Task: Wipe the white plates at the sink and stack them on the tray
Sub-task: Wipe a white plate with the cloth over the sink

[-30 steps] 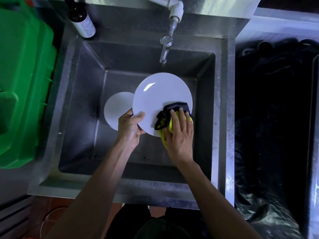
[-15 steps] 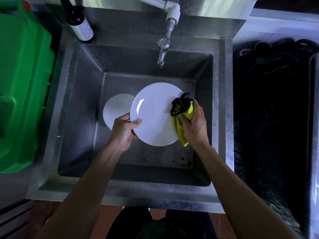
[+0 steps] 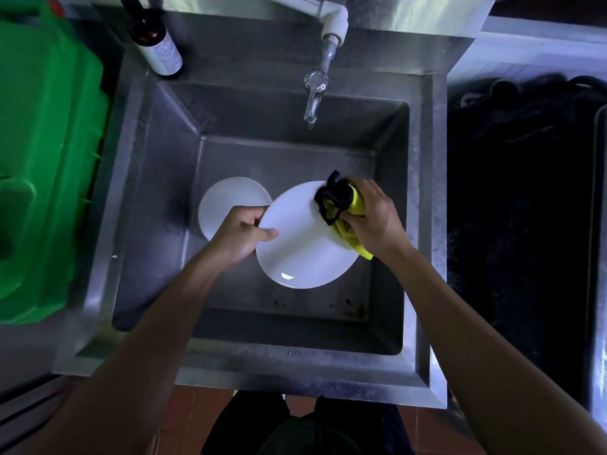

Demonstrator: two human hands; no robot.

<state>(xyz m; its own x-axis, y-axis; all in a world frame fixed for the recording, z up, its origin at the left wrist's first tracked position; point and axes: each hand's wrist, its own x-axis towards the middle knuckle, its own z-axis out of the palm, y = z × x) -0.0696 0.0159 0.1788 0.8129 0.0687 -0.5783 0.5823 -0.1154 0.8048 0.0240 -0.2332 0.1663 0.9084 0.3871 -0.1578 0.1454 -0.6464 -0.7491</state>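
White plate point(image 3: 305, 238) held over the steel sink point(image 3: 262, 366) at the middle of the frame, a cloth against its upper right edge

Left hand point(image 3: 238, 234) grips the plate's left rim, thumb lying across the face and fingers curled behind; right hand point(image 3: 374, 218) is closed round a bunched yellow and black cloth point(image 3: 341, 208), pressing it to the plate's upper right rim, with a yellow end hanging down past the right edge. The plate is tilted, a small glint near its lower edge. A second white plate point(image 3: 226, 201) lies lower in the basin, just left of the held one and partly hidden by the left hand. The tap point(image 3: 315, 93) hangs above at top centre, a dark labelled bottle point(image 3: 154, 37) stands at the sink's upper left corner, and a green plastic crate point(image 3: 46, 159) fills the left side of the frame
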